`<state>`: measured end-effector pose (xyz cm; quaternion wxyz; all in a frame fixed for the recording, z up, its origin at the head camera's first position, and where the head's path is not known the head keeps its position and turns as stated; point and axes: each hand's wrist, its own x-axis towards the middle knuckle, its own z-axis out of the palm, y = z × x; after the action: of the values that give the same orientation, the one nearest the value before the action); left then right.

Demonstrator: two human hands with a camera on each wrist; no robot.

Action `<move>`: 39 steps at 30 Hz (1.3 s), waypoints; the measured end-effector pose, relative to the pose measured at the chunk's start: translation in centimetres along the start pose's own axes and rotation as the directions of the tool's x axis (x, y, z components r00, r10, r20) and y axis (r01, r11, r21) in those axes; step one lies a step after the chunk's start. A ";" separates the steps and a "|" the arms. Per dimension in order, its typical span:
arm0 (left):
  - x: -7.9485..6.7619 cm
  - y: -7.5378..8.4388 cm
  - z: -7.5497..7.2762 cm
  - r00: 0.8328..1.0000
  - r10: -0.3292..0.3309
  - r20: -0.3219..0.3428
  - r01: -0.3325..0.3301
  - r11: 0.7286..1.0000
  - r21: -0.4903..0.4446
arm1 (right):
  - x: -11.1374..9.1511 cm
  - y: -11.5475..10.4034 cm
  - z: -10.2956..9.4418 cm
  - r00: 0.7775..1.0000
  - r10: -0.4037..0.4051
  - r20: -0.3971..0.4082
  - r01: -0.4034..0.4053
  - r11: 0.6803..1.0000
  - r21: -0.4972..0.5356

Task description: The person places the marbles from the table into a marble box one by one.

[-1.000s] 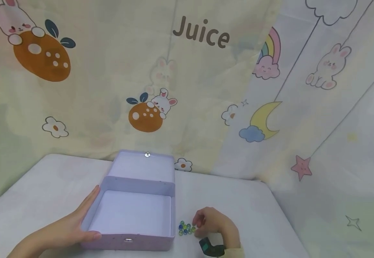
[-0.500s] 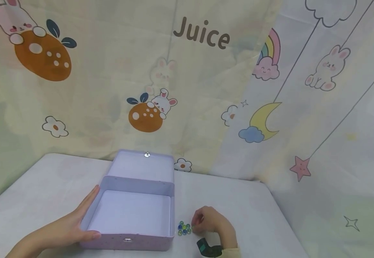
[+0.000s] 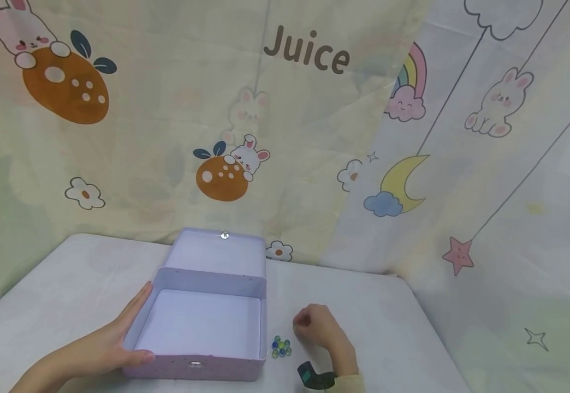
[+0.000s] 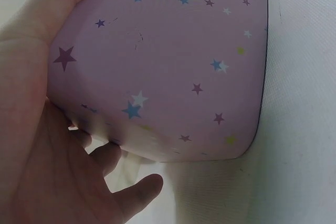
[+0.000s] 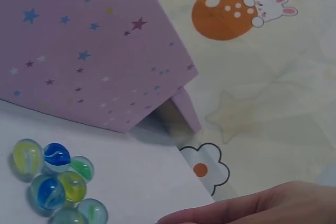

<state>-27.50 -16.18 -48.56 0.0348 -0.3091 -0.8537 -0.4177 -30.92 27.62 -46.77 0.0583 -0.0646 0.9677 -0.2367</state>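
A lilac tin box (image 3: pixel 206 370) with a star print lies with its lid raised at the back; its inside is bare. My left hand (image 3: pixel 100 346) rests against the box's near left corner, fingers stretched along the left wall and thumb at the front rim. In the left wrist view the little finger (image 4: pixel 139 198) stands off the box. A small cluster of glass marbles (image 3: pixel 281 352), with blue, yellow and green swirls, lies right of the box. My right hand (image 3: pixel 320 326) is just beyond the cluster, thumb and fingertips pinched together on a marble that the fingers hide.
A white-covered table (image 3: pixel 363 305) bears everything. The open lid (image 3: pixel 218 254) with a metal clasp leans back near the printed cloth (image 3: pixel 167 136) behind the table. My right wrist wears a dark strapped device (image 3: pixel 316 376).
My right hand has drawn off from the right edge of the cluster and moved up and away; the marble beside its fingertips is gone from there. The left hand and box have stayed put.
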 end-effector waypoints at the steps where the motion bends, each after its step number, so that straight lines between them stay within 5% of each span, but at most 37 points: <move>1: 0.0 0.0 0.0 1.000 0.000 -0.001 0.000 1.000 0.002 | 0.1 0.0 0.1 1.000 -0.004 -0.010 0.004 1.000 -0.005; 19: 0.1 -0.1 0.1 1.000 0.002 -0.001 -0.002 1.000 -0.023 | 1.5 -1.0 1.7 0.995 -0.055 -0.080 0.053 0.998 -0.032; 26: 0.0 -0.1 0.2 1.000 0.027 -0.012 -0.026 1.000 0.013 | 1.4 -0.7 1.7 0.996 -0.050 -0.077 0.052 0.998 0.025; 39: -0.2 0.2 0.1 0.999 -0.036 -0.002 0.036 0.997 -0.066 | 0.6 -1.4 0.6 0.992 -0.046 -0.115 0.060 0.991 0.123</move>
<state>-27.23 -16.09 -48.58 0.0186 -0.2939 -0.8448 -0.4468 -31.26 26.00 -46.71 0.0018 -0.0731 0.9504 -0.3022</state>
